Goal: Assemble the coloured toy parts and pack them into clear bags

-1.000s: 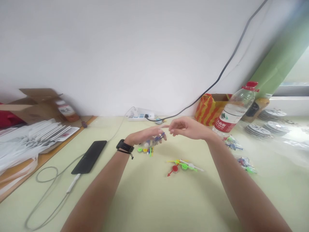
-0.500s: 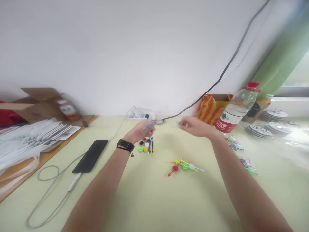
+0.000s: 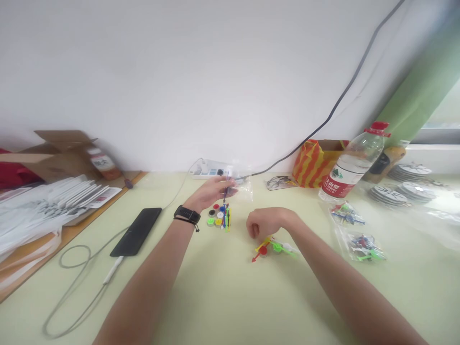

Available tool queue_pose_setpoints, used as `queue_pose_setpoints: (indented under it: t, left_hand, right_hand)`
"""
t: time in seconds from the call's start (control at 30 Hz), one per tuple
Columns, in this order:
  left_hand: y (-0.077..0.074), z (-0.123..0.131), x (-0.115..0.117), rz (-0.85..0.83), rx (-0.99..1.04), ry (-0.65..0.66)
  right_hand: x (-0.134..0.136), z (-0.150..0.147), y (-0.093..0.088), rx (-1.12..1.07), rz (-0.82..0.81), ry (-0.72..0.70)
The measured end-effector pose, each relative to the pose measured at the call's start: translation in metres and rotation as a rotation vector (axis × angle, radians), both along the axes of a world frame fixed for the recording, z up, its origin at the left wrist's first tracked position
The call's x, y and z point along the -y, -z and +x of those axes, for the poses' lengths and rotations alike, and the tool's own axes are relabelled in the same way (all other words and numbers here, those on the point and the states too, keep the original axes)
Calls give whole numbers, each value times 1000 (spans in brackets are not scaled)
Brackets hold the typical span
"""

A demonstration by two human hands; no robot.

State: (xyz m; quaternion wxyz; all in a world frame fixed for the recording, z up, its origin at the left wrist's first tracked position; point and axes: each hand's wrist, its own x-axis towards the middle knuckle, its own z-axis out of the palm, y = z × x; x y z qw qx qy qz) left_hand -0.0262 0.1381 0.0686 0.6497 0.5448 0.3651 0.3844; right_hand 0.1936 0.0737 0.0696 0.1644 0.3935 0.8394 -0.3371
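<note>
My left hand (image 3: pixel 214 190), with a black watch on its wrist, is closed on a small clear plastic bag (image 3: pixel 245 188). A dark blue piece (image 3: pixel 225 192) shows at its fingers; whether it lies inside the bag I cannot tell. Below that hand are several coloured round discs (image 3: pixel 218 222) beside a bundle of thin coloured arrows (image 3: pixel 227 219). My right hand (image 3: pixel 265 223) is curled with fingers down, pinching a yellow arrow (image 3: pixel 263 245); its fingertips are partly hidden. Beside it lie a red arrow spinner (image 3: pixel 262 251), a green one (image 3: pixel 277 247) and a white arrow (image 3: pixel 292 248).
Filled clear bags (image 3: pixel 366 247) lie at right, near a large water bottle (image 3: pixel 343 175) and stacked discs (image 3: pixel 388 195). A striped bag (image 3: pixel 309 165) and power strip (image 3: pixel 210 173) stand by the wall. A phone (image 3: pixel 136 232) with cable and a cardboard box (image 3: pixel 64 155) are at left.
My right hand has come down and toward me from near the wall to the arrow spinners, and the yellow arrow has turned. In my left hand the clear bag now spreads to the right.
</note>
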Motion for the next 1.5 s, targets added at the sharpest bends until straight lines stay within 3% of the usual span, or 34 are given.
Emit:
queue_pose_setpoints:
  t: [0.27, 0.4, 0.5, 0.83, 1.13, 1.33, 1.5]
  left_hand:
    - [3, -1, -1, 101, -73, -1]
    - [4, -2, -2, 112, -97, -11]
    - [3, -2, 0, 115, -124, 1]
    - [1, -2, 4, 133, -209, 96]
    - [2, -4, 3, 144, -256, 109]
    - [1, -4, 6, 180, -295, 130]
    - [1, -5, 7, 202, -334, 145]
  right_hand:
    - [-1, 3, 0, -113, -79, -91]
    - [-3, 4, 2, -133, -247, -173]
    - [-4, 3, 6, -97, -321, -152]
    - [-6, 7, 2, -79, -195, -92]
    - [-1, -5, 3, 7, -227, -97]
    - [-5, 14, -10, -276, -88, 23]
    - [-2, 34, -36, -703, 51, 272]
